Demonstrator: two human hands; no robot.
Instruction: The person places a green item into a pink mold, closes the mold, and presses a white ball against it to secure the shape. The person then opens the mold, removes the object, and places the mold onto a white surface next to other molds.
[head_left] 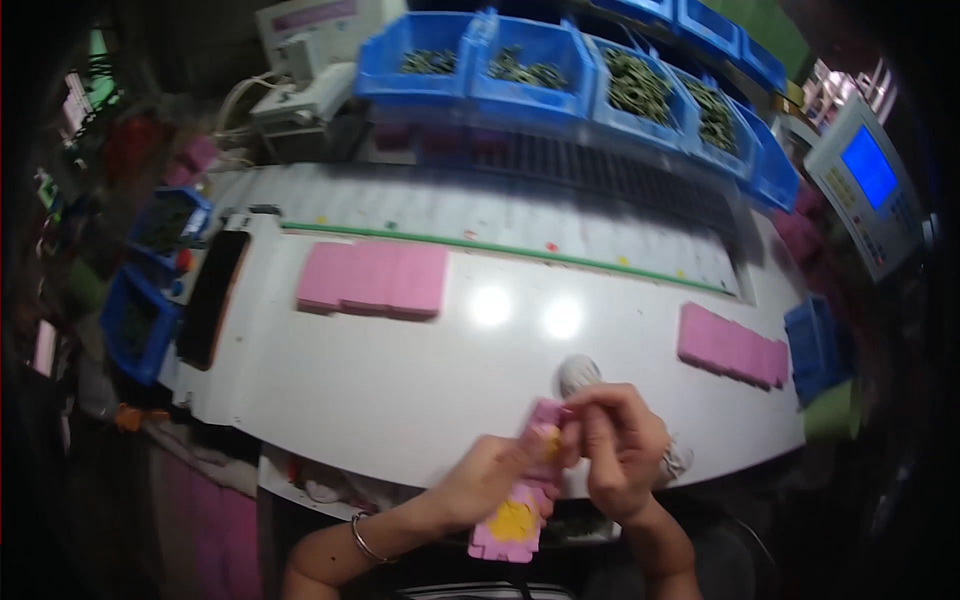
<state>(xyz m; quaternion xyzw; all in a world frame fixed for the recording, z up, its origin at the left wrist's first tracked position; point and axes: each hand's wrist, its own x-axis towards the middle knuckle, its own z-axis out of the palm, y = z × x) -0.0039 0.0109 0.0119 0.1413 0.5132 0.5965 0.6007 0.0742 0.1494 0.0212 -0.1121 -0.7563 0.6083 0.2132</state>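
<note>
Near the front edge of the white table, my left hand [482, 477] is wrapped round a long pink card piece [496, 547] with a yellow patch, which looks like a folded card packet. Its upper end meets the fingertips of my right hand [622, 450], which are pinched together there. Whether those fingertips grip the card itself or something small at its tip is blurred. A pale, rounded bundle [578, 372] lies just beyond my right hand, partly covered by it. A metal bangle circles my left wrist.
Pink card stacks lie at the left [372, 278] and at the right [732, 347]. Blue bins [530, 95] with small greenish parts hang along the back. A phone [215, 300] rests at the left edge. On the right stands a control panel [868, 185] with a blue screen.
</note>
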